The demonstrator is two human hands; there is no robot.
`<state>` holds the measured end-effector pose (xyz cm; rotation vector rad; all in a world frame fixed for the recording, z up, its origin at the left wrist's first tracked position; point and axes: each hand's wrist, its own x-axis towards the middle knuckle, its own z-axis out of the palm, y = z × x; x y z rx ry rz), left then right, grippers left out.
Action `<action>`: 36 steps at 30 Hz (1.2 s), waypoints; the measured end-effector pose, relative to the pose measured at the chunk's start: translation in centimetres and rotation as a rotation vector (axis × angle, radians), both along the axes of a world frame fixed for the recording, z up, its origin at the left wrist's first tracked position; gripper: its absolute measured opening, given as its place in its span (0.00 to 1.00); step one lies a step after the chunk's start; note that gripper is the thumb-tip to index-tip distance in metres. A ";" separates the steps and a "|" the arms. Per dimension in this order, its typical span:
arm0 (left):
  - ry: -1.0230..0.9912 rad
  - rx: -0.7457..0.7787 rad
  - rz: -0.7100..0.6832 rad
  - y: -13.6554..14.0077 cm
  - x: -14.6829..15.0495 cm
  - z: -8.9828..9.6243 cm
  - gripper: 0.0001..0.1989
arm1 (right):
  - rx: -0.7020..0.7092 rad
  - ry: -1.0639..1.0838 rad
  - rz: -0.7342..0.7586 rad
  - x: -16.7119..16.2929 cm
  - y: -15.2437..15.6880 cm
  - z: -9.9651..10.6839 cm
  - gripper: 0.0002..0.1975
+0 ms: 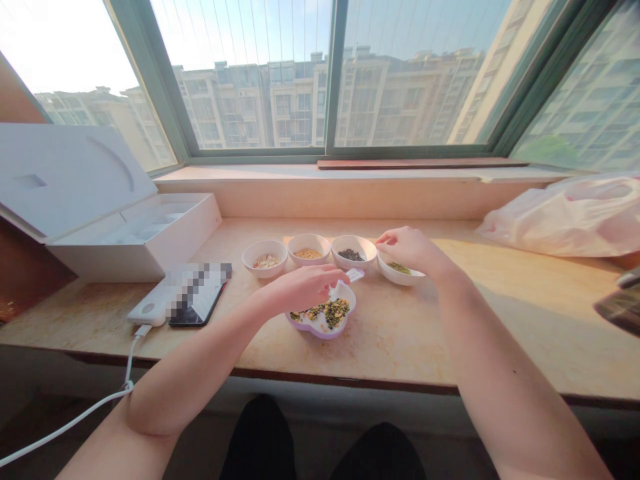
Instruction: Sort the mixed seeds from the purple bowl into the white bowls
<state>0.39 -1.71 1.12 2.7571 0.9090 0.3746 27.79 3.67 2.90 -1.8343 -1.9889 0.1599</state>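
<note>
My left hand (313,285) reaches over a lilac cloud-shaped dish (320,332) holding mixed beans and seeds. Its fingers are bent and close on a flat white and lilac tab (355,275) with faint print; whether the tab belongs to the dish is hidden. My right hand (407,247) grips the rim of a white bowl (411,279) that leans slightly and has green beans (399,267) in it. Left of that bowl stand a bowl of black beans (351,255), a bowl of yellow beans (308,253) and a bowl of pale flat seeds (267,261).
A white power bank (153,303) with a cable and a dark phone (205,303) lie left. Behind them sits an open white box (185,233). A plastic bag (565,213) rests at the right, below the windows. The countertop's front edge (400,383) runs before my knees.
</note>
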 end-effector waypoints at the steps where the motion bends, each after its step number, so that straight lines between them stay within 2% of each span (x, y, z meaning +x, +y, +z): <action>1: -0.007 0.005 -0.003 0.1 0.0 -0.1 0.25 | 0.011 0.004 0.002 -0.1 0.0 0.0 0.12; 5: -0.105 0.057 -0.004 0.3 -0.2 -0.2 0.24 | 0.074 0.062 0.057 -0.9 -0.1 0.0 0.13; 8: -0.240 0.100 0.039 0.4 -0.4 -0.1 0.24 | 0.078 0.215 0.205 -1.8 -0.5 0.0 0.13; 10: -0.338 0.140 0.060 0.5 -0.6 -0.2 0.23 | 0.011 0.356 0.340 -2.6 -1.1 0.0 0.14; 15: -0.496 0.223 0.077 0.8 -0.5 -0.4 0.15 | -0.332 0.606 0.589 -5.1 -2.7 -0.3 0.18; 17: -0.504 0.233 0.084 0.9 -0.5 -0.5 0.15 | -0.402 0.683 0.655 -6.1 -2.9 -0.8 0.18; 19: -0.489 0.234 0.073 1.0 -0.5 -0.6 0.14 | -0.408 0.750 0.678 -6.7 -2.9 -1.4 0.20; 24: -0.441 0.227 0.057 1.0 -0.5 -0.6 0.13 | -0.380 0.819 0.675 -7.2 -2.7 -2.2 0.21; 27: -0.428 0.212 0.136 0.9 -0.5 -0.4 0.15 | -0.329 0.801 0.631 -7.1 -2.8 -2.0 0.21; 29: -0.360 0.186 0.220 0.8 -0.7 -0.1 0.16 | -0.225 0.750 0.575 -7.1 -2.8 -1.9 0.21; 31: -0.210 0.141 0.250 0.6 -0.9 0.3 0.15 | -0.068 0.656 0.545 -7.1 -2.7 -1.9 0.19; 33: -0.030 0.087 0.203 0.5 -1.1 0.6 0.15 | 0.070 0.561 0.535 -7.1 -2.5 -1.8 0.16; 36: 0.136 0.035 0.108 0.3 -1.2 0.6 0.16 | 0.140 0.503 0.534 -7.0 -2.3 -1.9 0.14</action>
